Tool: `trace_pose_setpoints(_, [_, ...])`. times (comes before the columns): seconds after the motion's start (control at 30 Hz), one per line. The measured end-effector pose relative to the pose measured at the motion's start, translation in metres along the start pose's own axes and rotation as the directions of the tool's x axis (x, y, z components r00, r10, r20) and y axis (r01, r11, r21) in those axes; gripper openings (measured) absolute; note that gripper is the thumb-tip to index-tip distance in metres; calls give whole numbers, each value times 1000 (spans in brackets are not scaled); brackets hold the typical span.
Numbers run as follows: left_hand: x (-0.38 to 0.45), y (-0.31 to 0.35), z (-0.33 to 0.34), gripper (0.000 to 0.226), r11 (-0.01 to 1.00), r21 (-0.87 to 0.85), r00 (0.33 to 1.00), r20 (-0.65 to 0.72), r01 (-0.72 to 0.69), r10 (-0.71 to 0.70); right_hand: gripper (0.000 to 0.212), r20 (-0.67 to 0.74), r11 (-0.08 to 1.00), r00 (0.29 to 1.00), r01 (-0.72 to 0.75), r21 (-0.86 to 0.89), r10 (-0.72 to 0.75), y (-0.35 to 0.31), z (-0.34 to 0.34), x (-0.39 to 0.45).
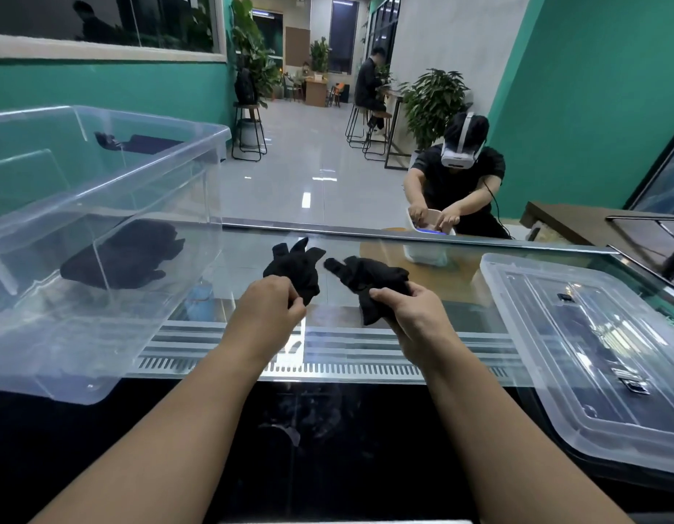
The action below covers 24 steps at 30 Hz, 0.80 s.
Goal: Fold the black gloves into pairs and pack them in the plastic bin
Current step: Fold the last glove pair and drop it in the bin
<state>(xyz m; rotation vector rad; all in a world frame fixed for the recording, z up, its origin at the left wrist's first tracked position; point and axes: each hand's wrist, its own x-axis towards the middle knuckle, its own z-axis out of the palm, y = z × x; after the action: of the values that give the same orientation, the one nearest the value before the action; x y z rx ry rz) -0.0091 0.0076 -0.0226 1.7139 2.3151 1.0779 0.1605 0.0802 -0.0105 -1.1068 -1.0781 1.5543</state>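
Note:
Over the middle of the glass counter I hold two black gloves side by side. My left hand point(269, 306) pinches the cuff of the left glove point(295, 264), whose fingers point away from me. My right hand point(407, 310) grips the right glove point(365, 277) near its cuff, its fingers pointing up and left. A small gap separates the gloves. The clear plastic bin point(112, 346) stands at the left. Inside it lies a dark bundle of black gloves point(125, 255).
The bin's clear lid point(600, 357) lies flat at the right on the glass counter point(327, 323). Beyond the counter a person in a headset bends over a white tub point(428, 255). A dark ledge runs along the near edge.

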Motion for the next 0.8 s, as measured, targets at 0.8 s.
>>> trace_pose_setpoints(0.8, [3, 26, -23, 27, -48, -927, 869, 366, 372, -333, 71, 155, 793, 956, 293, -535, -249, 2, 11, -5])
